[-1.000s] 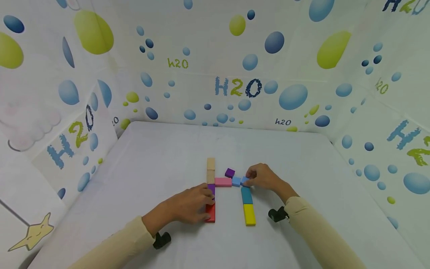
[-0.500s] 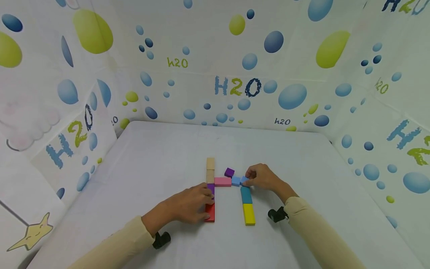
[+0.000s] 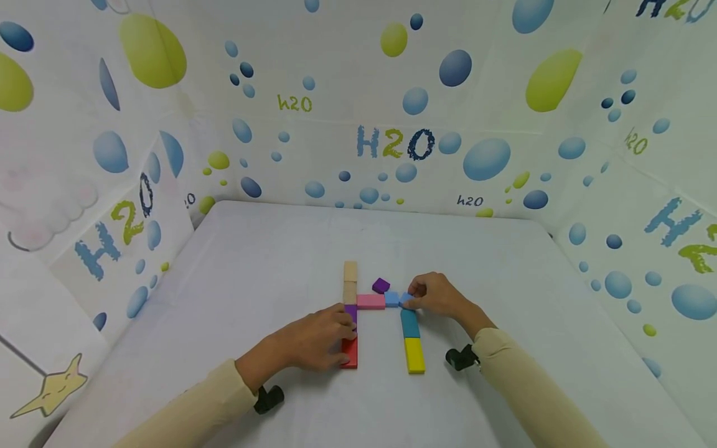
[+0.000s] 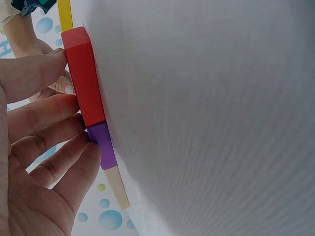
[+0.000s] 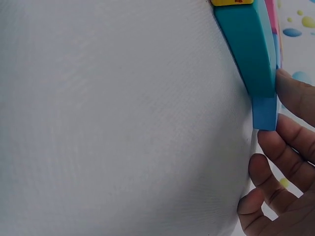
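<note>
In the head view, my left hand (image 3: 313,339) lies over the left column, its fingertips touching the red block (image 4: 86,78) and the purple block (image 4: 102,145). Two natural wood blocks (image 3: 350,282) continue that column away from me. A pink block (image 3: 371,302) runs sideways from it to a light blue block (image 3: 391,299). My right hand (image 3: 439,295) pinches another light blue block (image 5: 265,113) between thumb and index finger. This one sits at the far end of a teal block (image 3: 410,323), with a yellow block (image 3: 414,356) nearer me. A small purple block (image 3: 381,285) lies behind the row.
A white cloth-covered table (image 3: 280,249) spreads around the blocks. Behind it stands a backdrop (image 3: 336,74) printed with bubbles and lettering. Dark wrist cameras hang beneath both sleeves.
The left light blue block has straightened beside the pink block. The small purple block has turned slightly. Both hands keep nearly the same places.
</note>
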Motion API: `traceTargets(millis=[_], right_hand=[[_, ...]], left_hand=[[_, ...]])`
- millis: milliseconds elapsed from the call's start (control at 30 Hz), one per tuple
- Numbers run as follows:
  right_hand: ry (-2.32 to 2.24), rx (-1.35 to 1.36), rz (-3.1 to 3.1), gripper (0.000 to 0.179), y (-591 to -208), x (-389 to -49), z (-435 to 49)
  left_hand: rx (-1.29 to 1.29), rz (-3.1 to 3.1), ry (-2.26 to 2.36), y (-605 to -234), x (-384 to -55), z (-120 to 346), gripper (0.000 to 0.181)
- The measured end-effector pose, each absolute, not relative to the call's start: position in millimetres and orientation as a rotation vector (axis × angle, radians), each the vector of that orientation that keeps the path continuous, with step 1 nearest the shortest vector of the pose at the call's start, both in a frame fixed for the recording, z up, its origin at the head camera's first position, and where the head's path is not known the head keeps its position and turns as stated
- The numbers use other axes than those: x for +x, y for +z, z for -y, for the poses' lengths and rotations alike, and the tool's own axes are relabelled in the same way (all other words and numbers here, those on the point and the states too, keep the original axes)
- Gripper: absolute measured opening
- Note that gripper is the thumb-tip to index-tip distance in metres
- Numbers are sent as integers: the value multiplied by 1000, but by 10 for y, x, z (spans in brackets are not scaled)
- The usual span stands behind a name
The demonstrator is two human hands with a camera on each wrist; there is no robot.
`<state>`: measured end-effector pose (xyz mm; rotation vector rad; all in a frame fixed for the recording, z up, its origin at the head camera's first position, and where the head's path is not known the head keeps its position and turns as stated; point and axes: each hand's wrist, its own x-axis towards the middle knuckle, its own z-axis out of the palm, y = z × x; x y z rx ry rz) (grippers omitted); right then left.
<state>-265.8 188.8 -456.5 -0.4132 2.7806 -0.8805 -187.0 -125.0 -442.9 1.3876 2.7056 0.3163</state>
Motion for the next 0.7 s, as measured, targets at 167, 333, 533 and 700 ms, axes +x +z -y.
traceTargets(millis=[167,333,533,700], right_hand=[[-882,-420,-2779,29,-4576,-2657,-1891],[-886,-423,-2816,31,-4568,-2625,-1891],[-929,-479,-2882,36,-4574,-2526,-1913],[-936,-575,-2901,38,-4613,-2386,-1926]], left_hand=[[1394,-2706,325,-4434,-1864,1252,39],[1399,-2702,327,-4430,-1862,1249,39],[1389,-2701,316,-4417,-1867,1247,40],[1389,-2699,310,-4415,-1866,1248,40]])
